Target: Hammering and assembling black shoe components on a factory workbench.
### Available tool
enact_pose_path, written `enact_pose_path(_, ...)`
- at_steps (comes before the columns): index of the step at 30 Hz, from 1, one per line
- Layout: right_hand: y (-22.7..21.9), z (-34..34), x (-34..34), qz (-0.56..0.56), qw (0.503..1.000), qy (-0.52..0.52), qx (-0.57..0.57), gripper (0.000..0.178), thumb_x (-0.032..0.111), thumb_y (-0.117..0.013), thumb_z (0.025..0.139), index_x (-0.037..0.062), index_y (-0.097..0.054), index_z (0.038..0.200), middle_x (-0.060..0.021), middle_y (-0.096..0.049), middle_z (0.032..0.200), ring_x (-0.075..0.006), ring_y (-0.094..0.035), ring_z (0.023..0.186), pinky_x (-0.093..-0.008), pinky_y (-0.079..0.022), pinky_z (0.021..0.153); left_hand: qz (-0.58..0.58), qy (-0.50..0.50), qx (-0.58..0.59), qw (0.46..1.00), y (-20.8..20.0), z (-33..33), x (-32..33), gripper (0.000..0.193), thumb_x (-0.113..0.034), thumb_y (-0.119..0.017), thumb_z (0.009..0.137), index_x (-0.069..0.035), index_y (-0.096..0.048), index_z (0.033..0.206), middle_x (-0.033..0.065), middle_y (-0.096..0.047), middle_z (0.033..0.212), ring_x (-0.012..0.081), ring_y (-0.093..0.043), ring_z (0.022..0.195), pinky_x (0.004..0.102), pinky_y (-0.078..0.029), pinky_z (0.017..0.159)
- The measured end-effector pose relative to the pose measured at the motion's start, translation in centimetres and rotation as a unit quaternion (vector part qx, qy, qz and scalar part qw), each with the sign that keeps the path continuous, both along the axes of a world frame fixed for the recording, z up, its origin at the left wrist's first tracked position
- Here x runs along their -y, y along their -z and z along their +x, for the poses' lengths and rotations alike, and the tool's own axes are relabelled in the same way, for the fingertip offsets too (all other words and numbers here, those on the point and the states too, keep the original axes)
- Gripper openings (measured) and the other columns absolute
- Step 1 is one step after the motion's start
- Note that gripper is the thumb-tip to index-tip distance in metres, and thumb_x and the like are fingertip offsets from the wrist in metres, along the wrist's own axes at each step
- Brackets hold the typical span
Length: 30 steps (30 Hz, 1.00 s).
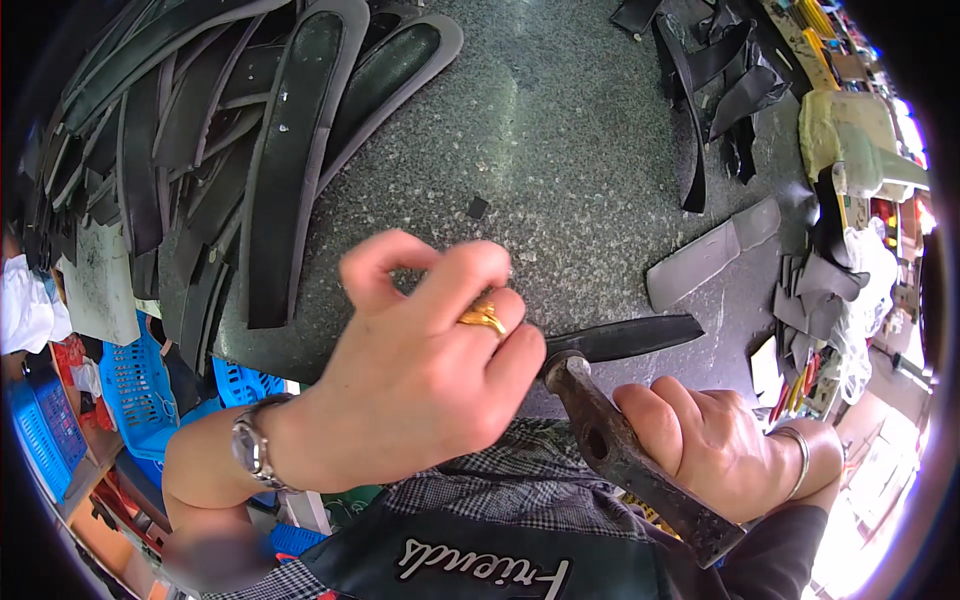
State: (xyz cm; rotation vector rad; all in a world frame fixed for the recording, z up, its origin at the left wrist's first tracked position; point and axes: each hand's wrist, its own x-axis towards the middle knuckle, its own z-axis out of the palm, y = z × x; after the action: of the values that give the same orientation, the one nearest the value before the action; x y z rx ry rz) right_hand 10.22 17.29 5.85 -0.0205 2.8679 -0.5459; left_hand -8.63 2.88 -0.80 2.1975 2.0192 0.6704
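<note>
My right hand (715, 445) is wrapped round a worn dark metal hammer (640, 450), whose head lies slantwise in front of the fingers; its handle is hidden. Curled over the near part of the grey speckled worktop (560, 180), my left hand (430, 350) has its fingers closed. Whatever is in those fingers, if anything, I cannot make out. A black strap-like strip (640, 338) lies between the two hands near the worktop's edge, its left end passing behind the left hand and hammer head. Beyond the left fingers is a small dark square scrap (478, 208).
A big heap of black curved strips (190, 130) covers the left of the worktop. Black offcuts (725, 80) lie at the far right, near a flat grey piece (710, 255). Blue plastic baskets (140, 390) stand below on the left. Tools and bags crowd the right.
</note>
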Motion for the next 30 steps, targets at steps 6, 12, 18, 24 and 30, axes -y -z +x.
enact_pose_path(6,0.1,0.2,-0.1,-0.012,1.0,0.004,-0.001,0.032,0.018,-0.06,0.078,-0.0014,-0.052,0.101,-0.004,-0.044,0.069,-0.0146,-0.054,0.047,-0.0293,-0.041,0.038,0.017,-0.128,0.048,0.99,1.4,2.2,0.2,0.024,-0.009,-0.075,0.064,-0.014,-0.058,0.079,-0.0051,-0.056,0.074,0.022,-0.056,0.09,0.042,-0.029,0.076)
enact_pose_path(12,0.0,0.3,-0.1,-0.031,0.999,0.032,0.005,0.038,0.016,-0.061,0.079,-0.0029,-0.053,0.11,-0.0041,-0.045,0.07,-0.0148,-0.053,0.047,-0.0293,-0.043,0.04,-0.013,-0.112,0.122,0.986,0.2,0.6,1.4,0.027,-0.029,-0.082,0.067,-0.015,-0.075,0.089,-0.008,-0.062,0.076,0.0229,-0.054,0.097,0.0416,-0.028,0.088)
enact_pose_path(18,-0.6,-0.1,-2.0,-0.053,0.997,-0.045,0.033,0.046,0.016,-0.062,0.079,-0.0012,-0.056,0.121,-0.0029,-0.047,0.07,-0.0129,-0.052,0.044,-0.0286,-0.041,0.035,0.04,-0.079,0.001,0.996,0.9,0.9,3.0,0.031,-0.025,-0.083,0.063,-0.022,-0.075,0.092,-0.0116,-0.062,0.084,0.0216,-0.047,0.099,0.0435,-0.027,0.082)
enact_pose_path(24,-1.0,-2.1,-2.0,0.03,0.998,-0.041,-0.037,0.034,0.016,-0.067,0.07,0.0012,-0.064,0.101,-0.0007,-0.043,0.067,-0.0104,-0.049,0.045,-0.0288,-0.037,0.032,0.054,-0.057,-0.106,0.991,0.6,1.2,3.3,0.028,-0.032,-0.076,0.07,-0.022,-0.074,0.096,-0.012,-0.059,0.087,0.0206,-0.044,0.098,0.0432,-0.026,0.082)
enact_pose_path(30,-0.5,-2.7,-1.3,0.019,0.998,-0.014,0.055,0.021,0.016,-0.066,0.08,0.0046,-0.048,0.083,-0.0033,-0.044,0.057,-0.0197,-0.05,0.038,-0.0336,-0.044,0.033,0.046,-0.052,0.006,0.998,0.8,0.2,3.4,0.03,-0.031,-0.079,0.066,-0.021,-0.074,0.093,-0.0112,-0.059,0.084,0.0218,-0.044,0.099,0.0429,-0.026,0.08)
